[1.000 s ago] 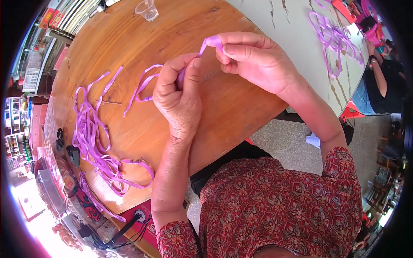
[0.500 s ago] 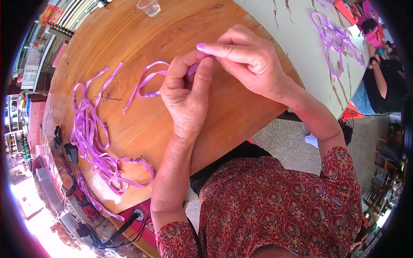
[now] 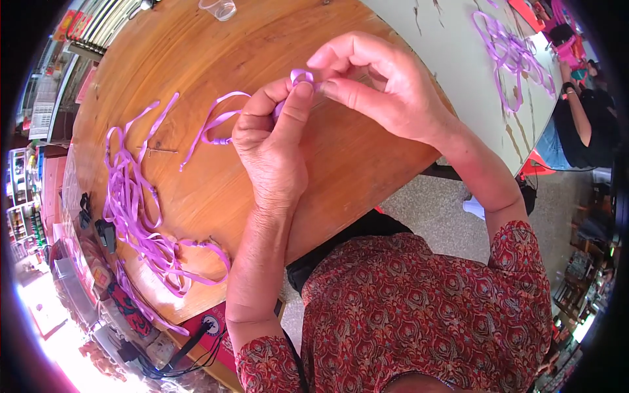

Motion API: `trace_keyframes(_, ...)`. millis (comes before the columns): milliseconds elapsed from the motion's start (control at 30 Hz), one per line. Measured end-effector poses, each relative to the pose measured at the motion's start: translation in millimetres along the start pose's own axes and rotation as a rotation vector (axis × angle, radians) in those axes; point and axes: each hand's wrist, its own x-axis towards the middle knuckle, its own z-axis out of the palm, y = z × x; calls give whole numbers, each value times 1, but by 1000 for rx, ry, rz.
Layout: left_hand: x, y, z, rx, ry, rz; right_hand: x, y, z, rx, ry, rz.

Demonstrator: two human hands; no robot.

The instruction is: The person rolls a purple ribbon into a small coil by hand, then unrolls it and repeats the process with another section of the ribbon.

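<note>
- We see the purple ribbon (image 3: 303, 73) looped above the left hand (image 3: 272, 134), at its one o'clock; the left grip is clamped on it between thumb and fingers.
- At two o'clock from there, the right hand (image 3: 386, 92) has thumb and index tips apart; we cannot tell whether the thumb touches the ribbon.
- We judge that the small loop could spring undone if the left thumb eased, since only that pinch visibly secures it.
- We would also watch for a twist, as the band is narrow and the fingers hide part of it.
- A trailing ribbon length (image 3: 213, 124) lies at nine o'clock on the wooden bench (image 3: 354, 177); a tug could drag it.
- At eight o'clock we find a tangled ribbon heap (image 3: 134, 203), with a black clip (image 3: 106, 236) beyond; strands could snag there.
- A clear cup (image 3: 225, 10) stands at eleven o'clock, well apart.
- We see nothing blocking the space between the hands.
</note>
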Motion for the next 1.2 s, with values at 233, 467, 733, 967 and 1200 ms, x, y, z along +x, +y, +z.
trace_keyframes(233,-1,3,-4,-72,-73,-87,0,0,-3,165,-93,108)
trace_keyframes(467,2,4,-1,139,-26,-181,6,4,-9,-622,-73,-516)
trace_keyframes(733,10,8,-14,-29,-205,-381,23,5,-25,-508,-248,-627)
trace_keyframes(967,7,5,-6,49,-115,-237,52,26,-46,-809,-50,-1124)
trace_keyframes(1200,6,2,-8,112,-47,-124,13,1,-13,-328,22,-370)
